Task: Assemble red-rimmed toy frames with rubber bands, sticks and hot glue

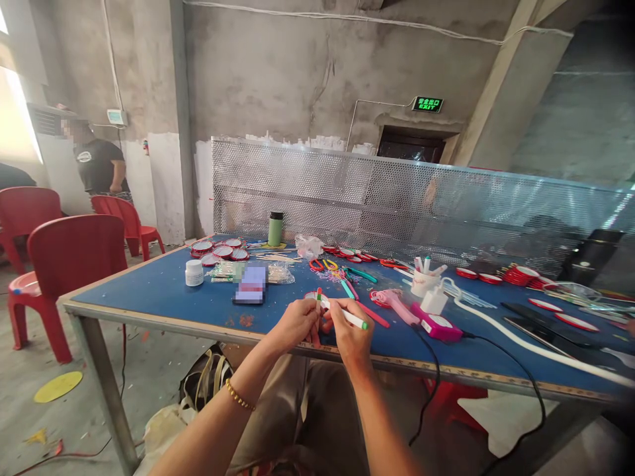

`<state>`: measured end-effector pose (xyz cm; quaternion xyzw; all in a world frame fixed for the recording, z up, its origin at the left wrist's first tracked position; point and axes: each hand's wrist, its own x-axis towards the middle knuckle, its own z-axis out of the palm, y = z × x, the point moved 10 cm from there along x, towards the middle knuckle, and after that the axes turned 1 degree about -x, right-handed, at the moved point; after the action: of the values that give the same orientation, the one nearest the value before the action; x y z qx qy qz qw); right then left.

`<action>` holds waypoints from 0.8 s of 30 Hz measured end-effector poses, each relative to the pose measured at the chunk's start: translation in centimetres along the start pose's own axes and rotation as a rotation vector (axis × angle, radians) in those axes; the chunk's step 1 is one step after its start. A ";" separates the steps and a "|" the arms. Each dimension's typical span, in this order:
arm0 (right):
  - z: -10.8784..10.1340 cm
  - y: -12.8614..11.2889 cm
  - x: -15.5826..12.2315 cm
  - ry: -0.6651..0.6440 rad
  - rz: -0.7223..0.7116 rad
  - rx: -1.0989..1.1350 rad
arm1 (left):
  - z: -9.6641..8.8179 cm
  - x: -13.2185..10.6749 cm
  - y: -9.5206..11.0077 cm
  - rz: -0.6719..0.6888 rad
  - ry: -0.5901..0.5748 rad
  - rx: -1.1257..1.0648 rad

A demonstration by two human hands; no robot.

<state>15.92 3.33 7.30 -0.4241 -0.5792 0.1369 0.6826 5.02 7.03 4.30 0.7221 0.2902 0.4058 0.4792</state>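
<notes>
– While both hands hover over the near edge of the blue table, what do they hold?
– A white pen, shared between the left hand and the right hand, just above the table's near edge.
– Which way does it lie?
– Its long axis slants from far left to near right. The green end sticks out past the right hand and points right and a little near. The other end, showing a bit of red and green, pokes up above the left hand.
– And the fingers?
– The left ones are pressed together, pinching the pen's left end. The right ones curl round the shaft with the thumb on top. A gold bracelet sits on the left wrist.
– What lies around them?
– Just right of the hands is a pink tool, then a magenta box with a black cable dropping over the near edge. Farther off stands a white cup with pens in it. To the left is a white jar, and beyond it some red-rimmed discs and a green bottle.
– Behind that?
– A perforated metal screen runs along the far side. Red chairs stand to the left, and a person in a black shirt is well apart, far left.
</notes>
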 end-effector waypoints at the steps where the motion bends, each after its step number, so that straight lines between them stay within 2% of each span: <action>1: 0.0 0.0 0.0 0.006 0.000 -0.001 | 0.0 0.0 0.0 -0.001 0.002 -0.003; 8: -0.2 -0.3 -0.1 0.022 -0.015 0.014 | 0.0 0.0 0.2 0.026 -0.004 0.012; 24: 0.3 -0.4 -0.1 -0.045 -0.028 -0.002 | -0.2 -0.1 0.3 0.063 0.022 0.091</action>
<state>15.49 3.11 7.52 -0.4135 -0.6004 0.1361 0.6709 4.86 6.94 4.61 0.7475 0.2905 0.4150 0.4297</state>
